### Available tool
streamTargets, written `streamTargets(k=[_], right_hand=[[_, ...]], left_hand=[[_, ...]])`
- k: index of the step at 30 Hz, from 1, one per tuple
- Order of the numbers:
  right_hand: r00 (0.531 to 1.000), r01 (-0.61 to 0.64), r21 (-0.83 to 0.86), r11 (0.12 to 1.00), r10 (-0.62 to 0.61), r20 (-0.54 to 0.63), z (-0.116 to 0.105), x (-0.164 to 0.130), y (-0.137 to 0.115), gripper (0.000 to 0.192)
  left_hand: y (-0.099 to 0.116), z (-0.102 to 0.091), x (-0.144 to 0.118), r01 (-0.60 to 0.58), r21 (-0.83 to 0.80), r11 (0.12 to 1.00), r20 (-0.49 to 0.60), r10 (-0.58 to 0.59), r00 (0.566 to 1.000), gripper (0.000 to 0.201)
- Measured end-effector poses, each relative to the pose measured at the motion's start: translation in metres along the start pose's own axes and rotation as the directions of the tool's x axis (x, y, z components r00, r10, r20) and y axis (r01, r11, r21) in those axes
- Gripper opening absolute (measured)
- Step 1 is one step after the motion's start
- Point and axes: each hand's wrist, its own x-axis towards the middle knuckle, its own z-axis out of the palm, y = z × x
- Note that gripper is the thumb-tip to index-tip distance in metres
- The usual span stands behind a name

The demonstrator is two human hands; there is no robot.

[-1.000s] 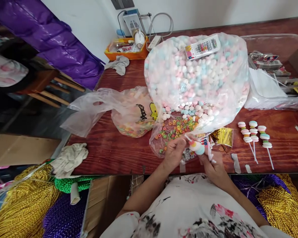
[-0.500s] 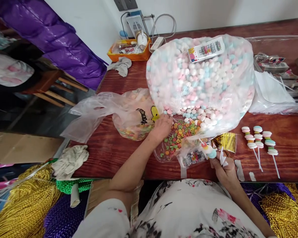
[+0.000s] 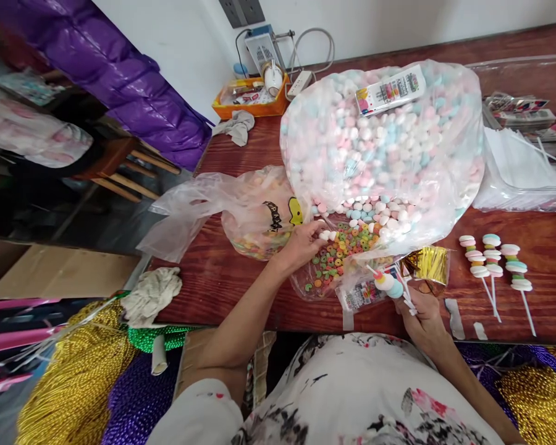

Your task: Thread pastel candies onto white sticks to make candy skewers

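Observation:
My left hand (image 3: 302,245) is closed in a pinch on a white marshmallow (image 3: 325,235), above a spread of small coloured candy rings (image 3: 345,244) on clear plastic. My right hand (image 3: 424,318) is wrapped round a partly threaded candy stick (image 3: 389,284), with a ring and white and blue marshmallows, along with several bare white sticks (image 3: 410,304). Behind both hands lies a large clear bag of pink, white and blue marshmallows (image 3: 380,161), its mouth open toward me. Beside my left hand rests a plastic bag of candy rings (image 3: 254,216).
Three threaded candy sticks (image 3: 492,256) lie at the right. Gold twist ties (image 3: 432,266) sit near my right hand. A clear tray (image 3: 521,198) holds white sticks and packets. At the back left stand an orange box (image 3: 252,110) and a grey cloth (image 3: 238,128).
My left hand has come back slightly from the marshmallow bag's mouth, and a white marshmallow now shows at its fingertips. The right hand keeps its hold; the view has shifted a little left.

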Motion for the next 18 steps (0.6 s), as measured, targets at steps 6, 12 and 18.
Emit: streamTargets(k=[6,12,18], right_hand=[[0.999,-0.020,-0.013,1.000,0.020,-0.025,-0.002,-0.003,0.006,0.025],[1.000,0.020,-0.047,0.999,-0.020,-0.002,0.003,0.001,-0.001,0.022],[1.000,0.016,-0.065,0.998,-0.016,0.014,0.007,0.002,-0.001,0.023]], left_hand=[[0.010,-0.025,-0.006,0.047,-0.010,0.999,-0.227,-0.048,0.973,0.017],[0.018,-0.039,-0.002,0.117,-0.412,0.904,-0.209,-0.219,0.953,0.027],[0.010,-0.029,0.007,0.120,-0.234,0.965,0.008,-0.121,0.993,0.022]])
